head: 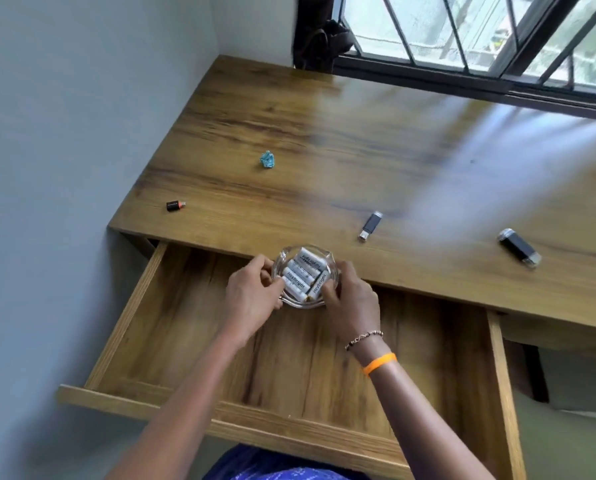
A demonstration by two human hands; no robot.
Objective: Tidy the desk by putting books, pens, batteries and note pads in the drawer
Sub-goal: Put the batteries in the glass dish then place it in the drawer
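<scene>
From my feed, the wooden desk (pixel 341 133) fills most of the view, set against a grey wall on the left and under a barred window (pixel 462 32) at the far edge. Its drawer (pixel 172 341) is pulled fully out toward me, its wooden bottom bare where I can see it.

I see both of my hands held over the far part of the open drawer, just at the desk's front edge. My left hand (pixel 251 296) curls its fingers around the left rim of a small clear glass dish (pixel 305 277), and my right hand (pixel 350 296) grips the right rim, thumb over the near edge. I cannot tell whether the dish touches the drawer bottom or is held above it. An orange band and a beaded bracelet sit on the right wrist.

Inside the dish lie several white batteries (pixel 303 271), side by side with one crosswise.

Out on the desktop, well apart: a black USB stick (pixel 518 246) at right, a smaller USB stick (pixel 370 225) nearer the middle, a crumpled teal paper (pixel 267 159), and a single dark battery (pixel 175 205) with an orange end near the left edge
</scene>
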